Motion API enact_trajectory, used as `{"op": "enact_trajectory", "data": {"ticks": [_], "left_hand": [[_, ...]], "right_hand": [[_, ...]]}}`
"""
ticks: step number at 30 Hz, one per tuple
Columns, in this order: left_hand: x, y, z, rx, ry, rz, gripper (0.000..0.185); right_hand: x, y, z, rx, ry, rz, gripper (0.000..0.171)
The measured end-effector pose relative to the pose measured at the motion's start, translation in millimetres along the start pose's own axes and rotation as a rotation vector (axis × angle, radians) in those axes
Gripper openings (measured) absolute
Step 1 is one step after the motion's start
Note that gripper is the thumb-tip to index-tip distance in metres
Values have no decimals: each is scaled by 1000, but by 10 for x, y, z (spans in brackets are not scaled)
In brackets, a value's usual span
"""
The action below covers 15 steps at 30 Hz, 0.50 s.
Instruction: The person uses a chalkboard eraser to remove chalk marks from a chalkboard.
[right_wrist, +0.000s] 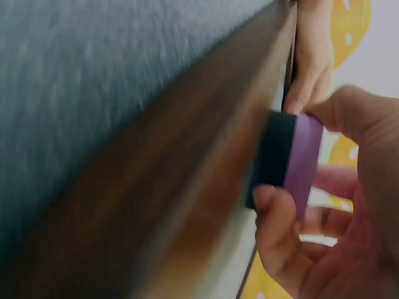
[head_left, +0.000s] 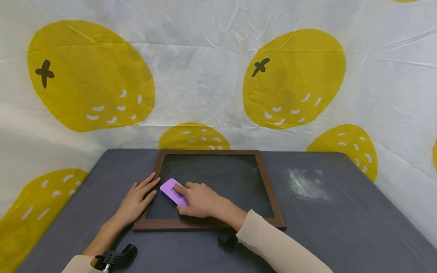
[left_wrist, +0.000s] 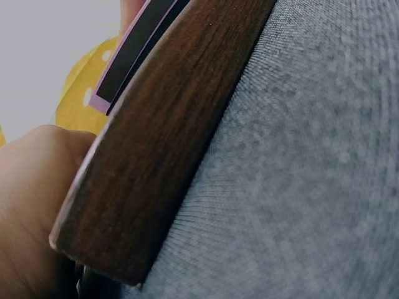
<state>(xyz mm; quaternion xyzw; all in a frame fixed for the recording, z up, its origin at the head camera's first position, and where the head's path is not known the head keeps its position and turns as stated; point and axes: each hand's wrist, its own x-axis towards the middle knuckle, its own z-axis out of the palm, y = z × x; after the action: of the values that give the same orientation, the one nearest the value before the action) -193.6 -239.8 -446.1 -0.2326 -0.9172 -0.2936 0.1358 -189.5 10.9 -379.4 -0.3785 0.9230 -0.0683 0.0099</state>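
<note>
Grey cloth covers the table [head_left: 324,231], largest thing in view, with a chalk smear [head_left: 305,184] to the right. Near its middle lies a wood-framed chalkboard [head_left: 222,178]. Spread flat, the left hand [head_left: 136,201] presses on the frame's left edge. Fingers of the right hand [head_left: 199,199] pinch a purple eraser [head_left: 172,190] against the slate's left part.
</note>
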Motion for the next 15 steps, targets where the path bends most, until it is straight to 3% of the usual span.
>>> {"op": "enact_trajectory", "data": {"ticks": [15], "left_hand": [[-8, -29, 28, 19, 10, 12, 45]], "right_hand": [[-259, 401, -247, 2, -128, -231, 54]]}}
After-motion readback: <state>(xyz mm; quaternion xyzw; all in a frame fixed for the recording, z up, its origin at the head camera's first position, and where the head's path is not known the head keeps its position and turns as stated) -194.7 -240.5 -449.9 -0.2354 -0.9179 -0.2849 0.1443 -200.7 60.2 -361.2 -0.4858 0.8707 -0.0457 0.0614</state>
